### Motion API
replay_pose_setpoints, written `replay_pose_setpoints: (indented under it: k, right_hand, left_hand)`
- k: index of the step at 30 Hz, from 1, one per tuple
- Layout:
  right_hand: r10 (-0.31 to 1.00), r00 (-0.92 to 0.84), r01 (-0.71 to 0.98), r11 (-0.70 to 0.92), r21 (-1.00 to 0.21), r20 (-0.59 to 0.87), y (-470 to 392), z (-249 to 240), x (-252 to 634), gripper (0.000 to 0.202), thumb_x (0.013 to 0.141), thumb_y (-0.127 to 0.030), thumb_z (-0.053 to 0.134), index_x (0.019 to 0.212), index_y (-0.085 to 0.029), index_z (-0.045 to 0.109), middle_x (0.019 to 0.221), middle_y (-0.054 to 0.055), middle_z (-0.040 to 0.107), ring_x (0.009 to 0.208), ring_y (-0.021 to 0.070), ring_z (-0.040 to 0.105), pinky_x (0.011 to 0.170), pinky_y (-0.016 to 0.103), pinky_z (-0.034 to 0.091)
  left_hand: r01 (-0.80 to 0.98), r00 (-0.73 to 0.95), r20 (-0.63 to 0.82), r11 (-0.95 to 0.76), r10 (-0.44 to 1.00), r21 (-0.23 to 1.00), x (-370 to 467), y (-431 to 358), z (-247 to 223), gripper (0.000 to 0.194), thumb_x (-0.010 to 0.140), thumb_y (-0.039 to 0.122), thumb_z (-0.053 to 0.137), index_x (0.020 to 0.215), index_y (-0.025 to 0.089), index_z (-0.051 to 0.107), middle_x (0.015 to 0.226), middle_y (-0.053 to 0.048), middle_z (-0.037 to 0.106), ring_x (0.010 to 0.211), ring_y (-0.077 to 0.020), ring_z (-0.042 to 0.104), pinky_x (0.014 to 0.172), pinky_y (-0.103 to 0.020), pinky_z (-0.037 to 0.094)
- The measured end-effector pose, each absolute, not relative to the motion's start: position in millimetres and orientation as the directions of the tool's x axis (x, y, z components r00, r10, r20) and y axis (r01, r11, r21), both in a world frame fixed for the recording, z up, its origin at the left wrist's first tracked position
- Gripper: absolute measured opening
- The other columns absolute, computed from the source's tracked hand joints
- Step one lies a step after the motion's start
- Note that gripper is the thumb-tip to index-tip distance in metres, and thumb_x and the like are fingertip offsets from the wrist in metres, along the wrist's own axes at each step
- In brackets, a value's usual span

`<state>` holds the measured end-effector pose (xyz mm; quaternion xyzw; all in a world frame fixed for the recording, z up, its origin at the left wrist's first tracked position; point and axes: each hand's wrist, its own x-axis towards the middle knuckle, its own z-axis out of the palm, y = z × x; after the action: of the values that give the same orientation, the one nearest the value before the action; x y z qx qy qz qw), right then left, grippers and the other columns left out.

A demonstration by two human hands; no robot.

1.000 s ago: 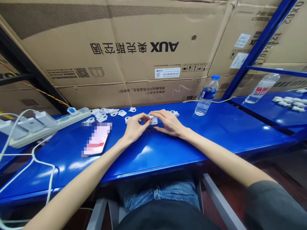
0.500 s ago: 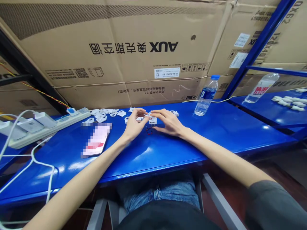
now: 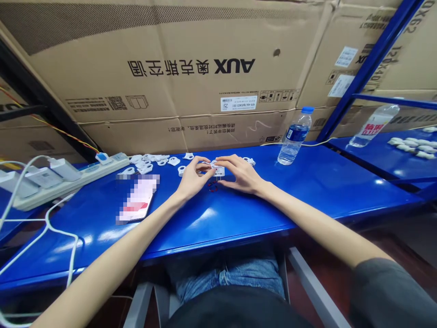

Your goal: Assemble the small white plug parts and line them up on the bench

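My right hand (image 3: 241,174) is closed around a small white plug (image 3: 220,172), its thumb below and fingers above, with metal prongs pointing toward me. Left of it, my left hand (image 3: 193,176) has thumb and forefinger pinched together against the plug's left side. Whatever lies between those fingertips is too small to make out. Just under the hands, several tiny red and dark parts (image 3: 213,186) lie on the blue table (image 3: 218,218). White plug shells with ring-shaped ends (image 3: 146,167) are scattered to the left, and one white piece (image 3: 251,161) shows behind my right hand.
A phone (image 3: 139,198) lies left of my forearm. Beyond it runs a power strip (image 3: 92,172) with chargers and white cables. A water bottle (image 3: 295,136) stands at the back right. Another bottle (image 3: 373,125) and white pieces (image 3: 411,146) are farther right. Cardboard (image 3: 191,100) backs the table.
Both hands stay in nearly the same place around the plug. The left fingers have shifted slightly against it, and the view has moved a little.
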<state>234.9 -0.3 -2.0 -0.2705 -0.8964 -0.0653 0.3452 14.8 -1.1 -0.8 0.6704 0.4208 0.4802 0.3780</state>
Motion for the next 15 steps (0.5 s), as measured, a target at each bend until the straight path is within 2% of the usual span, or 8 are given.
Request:
replay_pose_setpoints:
  k: [4, 7, 11, 15]
  right_hand:
    - [0.517, -0.581, 0.616, 0.784, -0.074, 0.629, 1.4, 2.0, 237.5, 0.048, 0.094, -0.034, 0.069, 0.139, -0.022, 0.059, 0.146, 0.013, 0.062, 0.128, 0.033, 0.058, 0.103, 0.051, 0.049]
    - [0.592, -0.487, 0.696, 0.707, -0.125, 0.642, 9.9, 2.1, 245.9, 0.048, 0.09, -0.033, 0.072, 0.136, -0.025, 0.061, 0.143, 0.011, 0.064, 0.127, 0.0345, 0.058, 0.104, 0.052, 0.046]
    - [0.685, -0.419, 0.75, 0.631, -0.198, 0.596, 26.2, -4.4, 261.7, 0.043, 0.087, -0.035, 0.073, 0.128, -0.024, 0.066, 0.135, 0.009, 0.07, 0.123, 0.0346, 0.06, 0.101, 0.05, 0.047]
    - [0.741, -0.423, 0.758, 0.604, -0.244, 0.521, 38.8, -13.1, 272.0, 0.043, 0.085, -0.037, 0.074, 0.126, -0.026, 0.068, 0.128, 0.007, 0.073, 0.122, 0.0347, 0.06, 0.102, 0.051, 0.047]
  left_hand:
    - [0.329, 0.183, 0.377, -0.418, 0.908, 0.847, 15.2, -4.3, 2.0, 0.033, 0.087, 0.041, 0.071, 0.111, 0.021, 0.06, 0.107, -0.008, 0.076, 0.108, -0.026, 0.072, 0.085, -0.037, 0.057]
    - [0.494, 0.207, 0.441, -0.483, 0.873, 0.723, 11.4, -3.7, 1.6, 0.02, 0.087, 0.032, 0.065, 0.105, 0.022, 0.063, 0.11, -0.008, 0.074, 0.106, -0.0254, 0.07, 0.083, -0.038, 0.056]
    - [0.617, 0.395, 0.423, -0.577, 0.815, 0.536, 3.8, 0.2, -3.5, 0.016, 0.08, 0.019, 0.06, 0.095, 0.022, 0.065, 0.104, -0.007, 0.074, 0.1, -0.0267, 0.067, 0.091, -0.045, 0.054]
    - [0.612, 0.525, 0.343, -0.626, 0.779, 0.484, 1.9, 0.9, -6.3, 0.017, 0.077, 0.016, 0.058, 0.091, 0.022, 0.065, 0.1, -0.006, 0.074, 0.098, -0.0264, 0.067, 0.091, -0.044, 0.055]
